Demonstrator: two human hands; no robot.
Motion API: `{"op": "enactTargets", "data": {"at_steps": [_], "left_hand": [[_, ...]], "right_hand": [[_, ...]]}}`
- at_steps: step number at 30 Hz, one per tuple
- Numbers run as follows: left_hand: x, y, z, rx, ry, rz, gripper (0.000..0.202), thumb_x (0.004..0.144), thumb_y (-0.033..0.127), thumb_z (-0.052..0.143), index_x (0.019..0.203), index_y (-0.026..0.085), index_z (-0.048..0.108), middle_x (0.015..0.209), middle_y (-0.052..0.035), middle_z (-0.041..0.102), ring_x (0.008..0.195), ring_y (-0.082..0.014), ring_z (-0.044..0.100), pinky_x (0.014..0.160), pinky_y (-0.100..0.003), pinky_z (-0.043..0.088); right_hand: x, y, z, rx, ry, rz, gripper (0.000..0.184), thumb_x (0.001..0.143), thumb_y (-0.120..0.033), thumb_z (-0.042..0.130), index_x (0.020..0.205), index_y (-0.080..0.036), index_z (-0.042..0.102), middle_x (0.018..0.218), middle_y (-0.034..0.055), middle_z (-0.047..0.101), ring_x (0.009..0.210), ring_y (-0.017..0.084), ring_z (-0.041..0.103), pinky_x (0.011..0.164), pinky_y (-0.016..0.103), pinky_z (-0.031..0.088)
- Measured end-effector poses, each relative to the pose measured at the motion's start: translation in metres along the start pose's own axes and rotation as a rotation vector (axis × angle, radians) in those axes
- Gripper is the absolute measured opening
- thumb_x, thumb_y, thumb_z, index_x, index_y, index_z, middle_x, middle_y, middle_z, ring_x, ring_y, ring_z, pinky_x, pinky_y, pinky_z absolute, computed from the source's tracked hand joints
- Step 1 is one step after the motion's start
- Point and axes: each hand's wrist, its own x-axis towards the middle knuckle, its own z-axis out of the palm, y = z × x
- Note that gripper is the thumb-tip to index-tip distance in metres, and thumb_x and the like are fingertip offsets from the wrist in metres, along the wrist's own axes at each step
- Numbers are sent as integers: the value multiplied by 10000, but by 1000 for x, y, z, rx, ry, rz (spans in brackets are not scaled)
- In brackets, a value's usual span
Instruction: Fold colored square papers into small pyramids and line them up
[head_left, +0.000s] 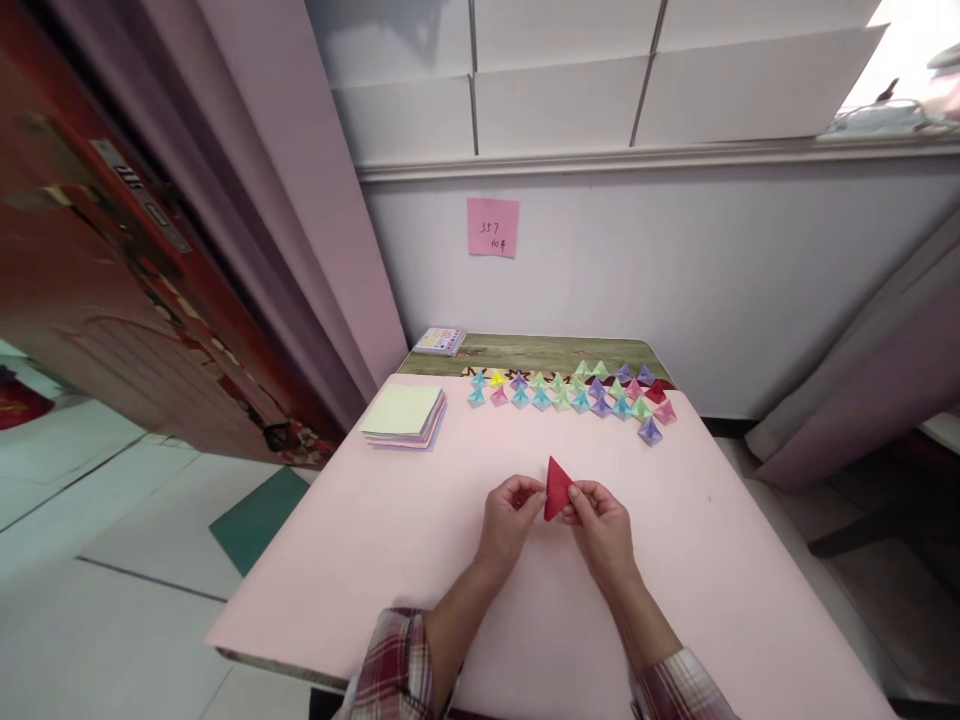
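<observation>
A small piece of red folded paper (557, 490), triangular in outline, is held up over the near middle of the table. My right hand (602, 520) pinches its right corner between thumb and fingers. On the other side, my left hand (512, 515) has thumb and fingertips closed at the paper's left edge. Beyond both hands stand rows of small folded paper shapes (561, 399) in blue, green, purple, pink, yellow and red. One purple folded shape (650, 431) sits a little nearer, at the right end of the rows.
A stack of square coloured paper (403, 411) lies at the table's left, pale yellow on top. Behind it is a printed packet (440, 341). Pink covering (337, 560) spreads over the table. A pink note (493, 228) hangs on the wall; a green sheet (259, 517) lies on the floor.
</observation>
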Motion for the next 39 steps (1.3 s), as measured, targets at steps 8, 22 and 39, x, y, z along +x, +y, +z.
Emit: {"op": "enactTargets", "data": {"at_steps": [8, 22, 39], "left_hand": [[0, -3, 3, -35, 16, -40, 150, 660, 262, 722, 749, 153, 672, 667, -12, 639, 554, -108, 503, 548, -233, 402], [2, -9, -3, -185, -57, -249, 340, 696, 480, 709, 764, 153, 647, 438, 77, 448, 336, -42, 295, 365, -200, 210], [-2, 10, -14, -334, -364, -407, 292, 721, 390, 739, 791, 122, 644, 578, -1, 598, 427, -57, 491, 449, -190, 343]], "right_hand": [[-3, -5, 5, 1, -19, 0, 313, 720, -459, 743, 827, -187, 629, 642, -1, 652, 561, 130, 586, 561, 252, 492], [-13, -9, 9, -218, -57, -154, 242, 749, -430, 710, 810, -198, 676, 626, 5, 638, 578, 142, 554, 571, 260, 465], [-11, -14, 6, 129, -323, 271, 394, 719, -466, 744, 942, -146, 687, 520, -41, 526, 378, 36, 314, 349, 166, 200]]}}
